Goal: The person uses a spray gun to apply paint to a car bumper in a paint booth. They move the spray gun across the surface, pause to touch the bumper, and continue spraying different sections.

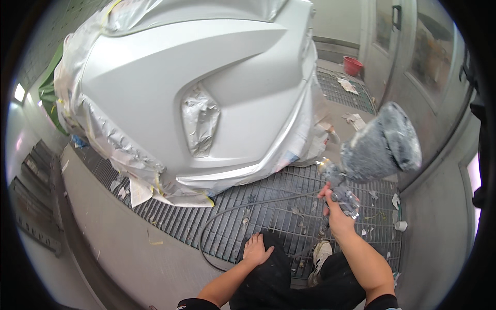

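Observation:
My right hand (341, 216) is wrapped round the handle of a spray gun (338, 181), its nozzle toward the left. A large paint-smeared cup (380, 147) tops the gun. My left hand (256, 250) rests on my knee, fingers stretched out over dark trousers. Before me stands a pale silver-white car bumper (248, 93), edged with masking film (98, 129) and tape. A recess in its middle is covered with crinkled silvery masking (200, 121). The gun is apart from the bumper, to its lower right.
An air hose (248, 205) loops across the floor grating (279, 206) below the bumper. Paper scraps (354, 121) and a small white cup (401, 226) lie on the right. A red bucket (352, 66) stands farther back, near metal doors (418, 67). Metal panels (39, 191) line the left wall.

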Demonstrator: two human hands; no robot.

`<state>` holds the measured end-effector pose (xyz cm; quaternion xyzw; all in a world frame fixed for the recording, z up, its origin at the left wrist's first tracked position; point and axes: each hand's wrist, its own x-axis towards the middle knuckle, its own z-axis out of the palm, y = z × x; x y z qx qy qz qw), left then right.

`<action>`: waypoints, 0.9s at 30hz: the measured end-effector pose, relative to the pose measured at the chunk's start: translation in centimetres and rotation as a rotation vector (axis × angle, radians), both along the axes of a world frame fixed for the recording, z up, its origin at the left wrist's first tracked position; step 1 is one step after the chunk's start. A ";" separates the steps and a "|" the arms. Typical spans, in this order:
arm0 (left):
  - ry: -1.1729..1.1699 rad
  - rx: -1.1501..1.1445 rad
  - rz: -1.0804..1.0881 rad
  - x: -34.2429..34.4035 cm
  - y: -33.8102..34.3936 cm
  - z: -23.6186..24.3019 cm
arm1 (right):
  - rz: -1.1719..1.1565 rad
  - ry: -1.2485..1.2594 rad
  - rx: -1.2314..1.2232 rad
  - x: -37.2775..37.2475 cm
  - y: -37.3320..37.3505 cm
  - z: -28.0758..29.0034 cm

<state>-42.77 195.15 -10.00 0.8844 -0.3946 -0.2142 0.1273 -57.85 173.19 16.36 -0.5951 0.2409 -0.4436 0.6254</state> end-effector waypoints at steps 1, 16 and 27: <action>-0.027 -0.031 -0.007 0.3 0.2 -0.3 | -0.014 0.023 0.013 -0.1 0.0 -0.2; 1.428 -1.312 -0.684 -8.4 -3.8 31.5 | 0.031 -0.009 0.176 -1.7 -0.8 -1.0; 1.883 -1.314 -0.859 -9.9 -6.2 35.0 | 0.124 0.058 0.097 -2.2 -1.2 -1.6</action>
